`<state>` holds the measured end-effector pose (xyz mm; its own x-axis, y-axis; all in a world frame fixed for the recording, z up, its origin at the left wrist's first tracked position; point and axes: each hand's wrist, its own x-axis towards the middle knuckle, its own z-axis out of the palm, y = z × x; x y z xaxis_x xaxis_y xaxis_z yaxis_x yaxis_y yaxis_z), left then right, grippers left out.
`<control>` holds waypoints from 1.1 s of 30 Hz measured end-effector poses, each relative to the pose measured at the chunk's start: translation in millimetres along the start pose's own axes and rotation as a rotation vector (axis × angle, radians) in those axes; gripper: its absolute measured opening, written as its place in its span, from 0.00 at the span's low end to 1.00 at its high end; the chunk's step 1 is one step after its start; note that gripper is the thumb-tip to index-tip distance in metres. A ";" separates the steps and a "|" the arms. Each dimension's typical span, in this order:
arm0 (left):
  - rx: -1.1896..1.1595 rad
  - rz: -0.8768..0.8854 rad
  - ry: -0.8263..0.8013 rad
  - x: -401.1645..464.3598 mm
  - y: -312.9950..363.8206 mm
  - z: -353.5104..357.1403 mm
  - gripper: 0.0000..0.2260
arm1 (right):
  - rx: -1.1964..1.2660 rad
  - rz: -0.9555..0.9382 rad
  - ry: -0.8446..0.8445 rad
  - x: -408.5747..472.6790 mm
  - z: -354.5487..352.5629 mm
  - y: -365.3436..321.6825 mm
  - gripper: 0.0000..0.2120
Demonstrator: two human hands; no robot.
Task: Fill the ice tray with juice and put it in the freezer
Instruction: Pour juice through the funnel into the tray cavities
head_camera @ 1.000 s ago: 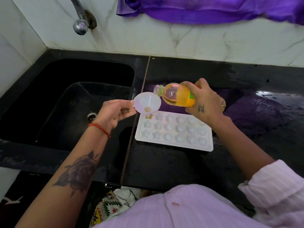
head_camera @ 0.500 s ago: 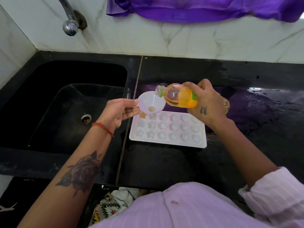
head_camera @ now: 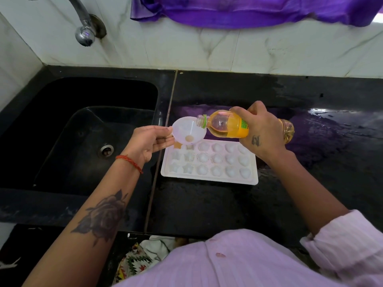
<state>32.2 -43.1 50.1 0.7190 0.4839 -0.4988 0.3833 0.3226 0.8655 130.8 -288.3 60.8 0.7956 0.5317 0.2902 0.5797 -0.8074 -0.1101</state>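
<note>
Black stone table [head_camera: 217,204], wet in spots, with a deep black sink [head_camera: 68,141] on the left. Chrome tap [head_camera: 84,32] sticks out of the white marble wall [head_camera: 228,46], purple cloth [head_camera: 248,11] draped up top.

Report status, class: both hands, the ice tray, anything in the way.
Left hand pinches funnel over tray's far-left corner. Right hand holds juice bottle tipped into it. Ice tray on counter, one star cell orange. Nothing blocking.

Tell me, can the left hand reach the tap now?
Probably not yet: the left hand holds the funnel over the tray, though nothing blocks the way to the tap.
</note>
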 end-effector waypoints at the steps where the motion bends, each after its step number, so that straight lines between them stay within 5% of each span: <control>1: 0.003 0.001 0.002 0.1 0.1 -0.1 0.03 | -0.002 0.002 -0.005 0.0 -0.2 0.0 0.31; 33: -0.024 0.030 -0.098 -6.5 10.5 13.8 0.01 | 0.091 0.065 -0.017 -6.0 -12.4 8.1 0.32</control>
<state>39.6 -54.1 63.2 0.7839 0.4118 -0.4646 0.3474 0.3294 0.8780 128.5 -301.3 70.0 0.8347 0.4833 0.2640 0.5394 -0.8143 -0.2146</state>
